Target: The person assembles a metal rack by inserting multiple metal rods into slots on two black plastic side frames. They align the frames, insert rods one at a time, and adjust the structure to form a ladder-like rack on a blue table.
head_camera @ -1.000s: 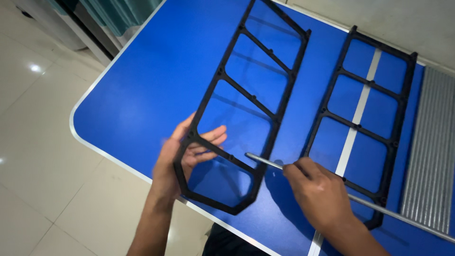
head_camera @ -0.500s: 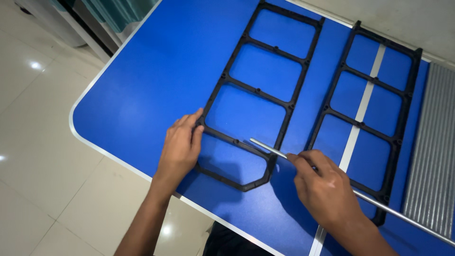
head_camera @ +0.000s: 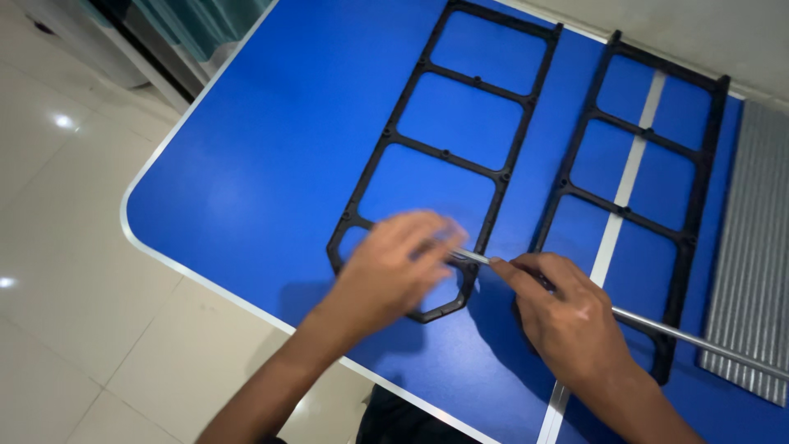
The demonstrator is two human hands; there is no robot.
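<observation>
Head view looks down on a blue bench point(head_camera: 271, 164) with a pale rim, its near corner rounded and its right part running out of the picture. Much here is partly hidden. The left hand point(head_camera: 394, 267) is blurred, so its fingers are hard to separate; it lies over the near end of the left black frame point(head_camera: 448, 152) and covers that frame's lowest opening, and its fingertips meet the tip of a thin metal rod point(head_camera: 699, 339). Whether it pinches the rod or only touches it I cannot tell. The right hand point(head_camera: 567, 316) is closed around the rod further along, thumb and forefinger gripping it, and hides the near left corner of the right black frame point(head_camera: 645, 136). The rod slants down to the right and is cut off by the picture's edge.

Counted: two hands, one rod, and two black ladder-shaped frames, both lying flat on the bench side by side and apart. The left frame shows three clear openings plus the covered one. A pale strip point(head_camera: 629, 177) runs along the bench under the right frame. One ribbed grey metal panel point(head_camera: 752, 247) lies at the right, cut by the edge. Shiny pale floor tiles point(head_camera: 74, 247) show at the left.
</observation>
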